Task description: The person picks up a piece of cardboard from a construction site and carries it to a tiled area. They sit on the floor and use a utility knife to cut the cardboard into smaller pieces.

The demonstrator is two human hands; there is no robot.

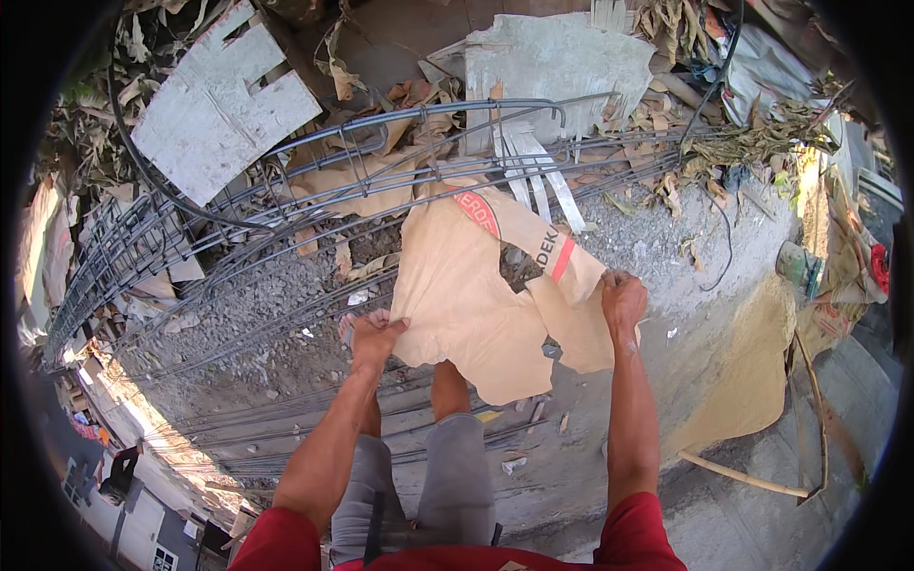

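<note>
A torn brown paper sack point(452, 295) with red and black print is spread out between my two hands, above the gravelly ground. My left hand point(377, 335) pinches its left edge, thumb on top. On the other side my right hand point(625, 299) is closed on the right edge. The paper has a ragged hole near its middle right and a smaller tear lower down, and its lower edge is uneven. Its upper part reaches over the steel bars behind it.
Long steel rebar cages point(314, 190) curve across the ground beyond the paper. A white broken board point(228, 105) lies at upper left, another pale sheet point(562, 71) at the top. Dry leaves surround them. Loose rods point(257, 433) run near my legs. A bamboo stick point(743, 476) lies at right, by a sand pile point(738, 381).
</note>
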